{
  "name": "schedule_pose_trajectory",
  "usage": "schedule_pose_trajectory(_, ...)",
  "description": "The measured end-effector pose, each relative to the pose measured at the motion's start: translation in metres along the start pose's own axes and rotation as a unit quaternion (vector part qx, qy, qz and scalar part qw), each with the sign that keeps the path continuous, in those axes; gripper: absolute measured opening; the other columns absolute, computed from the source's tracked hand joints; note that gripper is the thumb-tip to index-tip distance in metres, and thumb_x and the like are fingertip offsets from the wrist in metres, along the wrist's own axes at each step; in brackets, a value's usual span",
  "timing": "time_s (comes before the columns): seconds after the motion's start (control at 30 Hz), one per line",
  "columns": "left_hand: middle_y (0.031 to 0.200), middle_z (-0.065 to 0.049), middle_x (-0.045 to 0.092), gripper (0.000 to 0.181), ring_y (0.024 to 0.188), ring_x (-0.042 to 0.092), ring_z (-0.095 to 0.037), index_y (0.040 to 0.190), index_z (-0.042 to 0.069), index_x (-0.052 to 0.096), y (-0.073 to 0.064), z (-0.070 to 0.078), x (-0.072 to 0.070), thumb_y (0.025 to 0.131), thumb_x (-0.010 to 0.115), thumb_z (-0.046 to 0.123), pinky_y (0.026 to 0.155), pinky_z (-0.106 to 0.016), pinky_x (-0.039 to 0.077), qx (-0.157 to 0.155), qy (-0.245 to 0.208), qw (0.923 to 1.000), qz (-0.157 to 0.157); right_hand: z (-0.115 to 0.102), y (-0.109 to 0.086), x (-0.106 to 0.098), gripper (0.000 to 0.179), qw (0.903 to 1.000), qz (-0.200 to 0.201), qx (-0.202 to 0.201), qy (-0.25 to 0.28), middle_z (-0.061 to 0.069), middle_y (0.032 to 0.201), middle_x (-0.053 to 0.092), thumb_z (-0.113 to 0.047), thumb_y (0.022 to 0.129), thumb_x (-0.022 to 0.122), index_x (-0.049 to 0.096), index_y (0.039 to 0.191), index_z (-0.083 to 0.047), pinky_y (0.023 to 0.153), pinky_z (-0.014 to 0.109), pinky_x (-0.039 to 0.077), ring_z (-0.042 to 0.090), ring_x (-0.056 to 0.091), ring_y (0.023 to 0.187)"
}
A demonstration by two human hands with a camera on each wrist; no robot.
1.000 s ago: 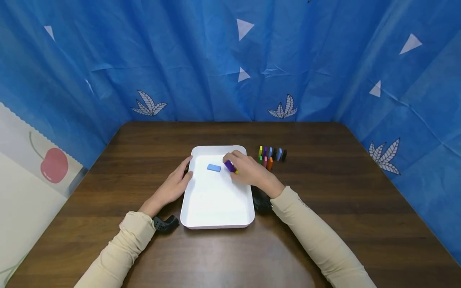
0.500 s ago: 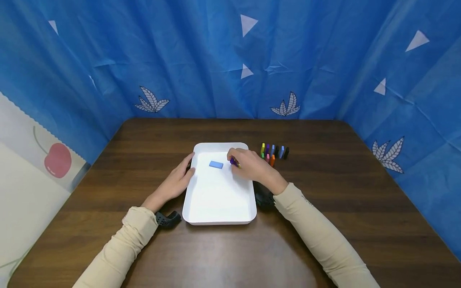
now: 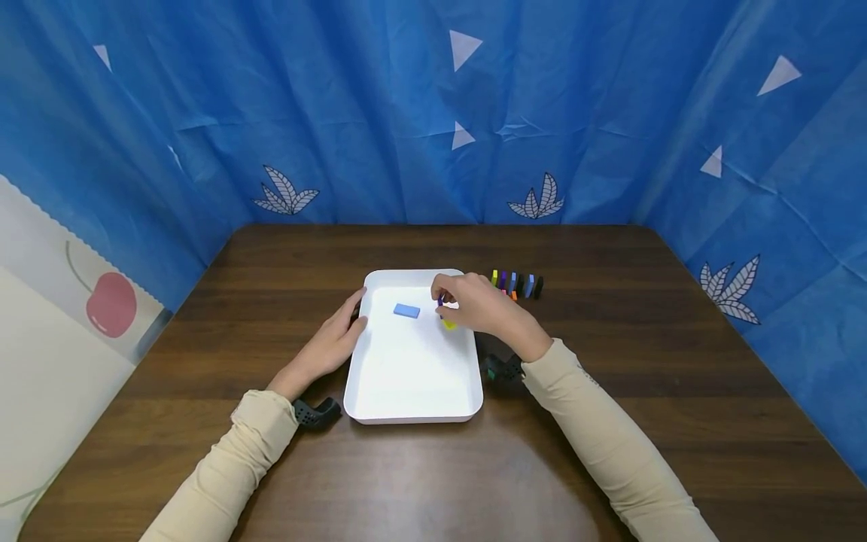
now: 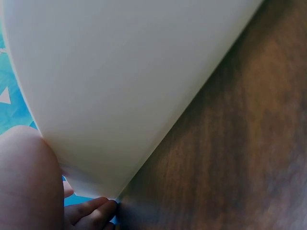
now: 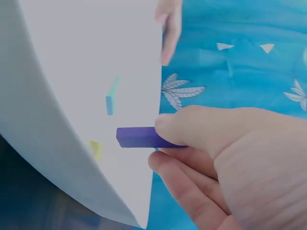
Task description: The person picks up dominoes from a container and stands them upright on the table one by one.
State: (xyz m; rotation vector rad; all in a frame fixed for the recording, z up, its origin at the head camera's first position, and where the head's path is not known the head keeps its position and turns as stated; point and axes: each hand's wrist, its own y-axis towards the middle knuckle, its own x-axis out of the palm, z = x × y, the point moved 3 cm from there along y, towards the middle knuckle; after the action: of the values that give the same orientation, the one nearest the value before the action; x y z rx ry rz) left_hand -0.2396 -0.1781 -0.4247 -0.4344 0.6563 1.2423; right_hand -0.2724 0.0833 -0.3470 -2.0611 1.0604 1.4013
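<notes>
My right hand point(image 3: 484, 302) is over the upper right part of a white tray point(image 3: 413, 384). Between thumb and fingers it pinches a small purple block point(image 5: 136, 137), which shows clearly in the right wrist view. A yellow block point(image 3: 449, 324) lies in the tray just below that hand, partly covered by it in the head view. Left of these, a light blue block point(image 3: 406, 310) lies flat on the tray floor. My left hand point(image 3: 328, 342) rests against the tray's left side, thumb and fingertips at the wall, fingers extended.
Right of the tray, several small coloured blocks point(image 3: 531, 286) stand on edge on the brown wooden table point(image 3: 609, 316); the right hand hides some of the nearer ones. Black devices sit at both wrists. A blue curtain point(image 3: 379, 113) hangs behind the table.
The purple block and the yellow one showed close together in the right hand; now only the purple is pinched and the yellow lies in the tray. The left hand stays at the tray.
</notes>
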Motion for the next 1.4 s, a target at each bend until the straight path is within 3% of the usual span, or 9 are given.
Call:
schedule_pose_trajectory(0.43,0.171,-0.018,0.020,0.064,0.154,0.029,-0.039,0.167,0.014,0.012,-0.001,-0.001,-0.001,0.111,0.039,0.028,0.121,-0.060,0.028,0.002,-0.004,1.0000,-0.002,-0.002,-0.008,-0.022,0.024,0.9994,0.011,-0.013,0.029,0.004,0.100,0.076,-0.009,0.090,0.081,0.067,0.109,-0.007,0.089,0.034,0.060,0.018,0.074,0.098)
schedule_pose_trajectory(0.77,0.170,-0.020,0.021,0.063,0.153,0.029,-0.040,0.167,0.012,0.013,-0.001,0.000,0.000,0.112,0.038,0.028,0.121,-0.060,0.027,0.007,-0.002,1.0000,0.001,-0.003,-0.015,-0.037,0.034,0.9997,0.023,0.000,0.009,0.005,0.103,0.077,-0.009,0.088,0.082,0.070,0.120,-0.007,0.086,0.034,0.061,0.019,0.073,0.095)
schedule_pose_trajectory(1.0,0.169,-0.020,0.022,0.063,0.153,0.030,-0.040,0.167,0.013,0.013,-0.002,-0.001,0.000,0.112,0.039,0.029,0.121,-0.060,0.028,0.006,-0.002,1.0000,0.003,0.000,-0.020,-0.048,0.031,0.9993,0.033,-0.012,0.014,0.005,0.101,0.077,-0.008,0.089,0.081,0.071,0.118,-0.007,0.085,0.035,0.062,0.019,0.074,0.094)
schedule_pose_trajectory(1.4,0.169,-0.020,0.023,0.063,0.153,0.031,-0.039,0.167,0.013,0.013,-0.001,0.000,-0.001,0.111,0.039,0.029,0.121,-0.059,0.029,0.005,-0.004,1.0000,-0.001,0.011,-0.031,-0.071,0.028,0.9985,0.052,0.002,0.015,0.007,0.109,0.077,-0.011,0.089,0.082,0.074,0.115,-0.009,0.088,0.040,0.061,0.021,0.073,0.097)
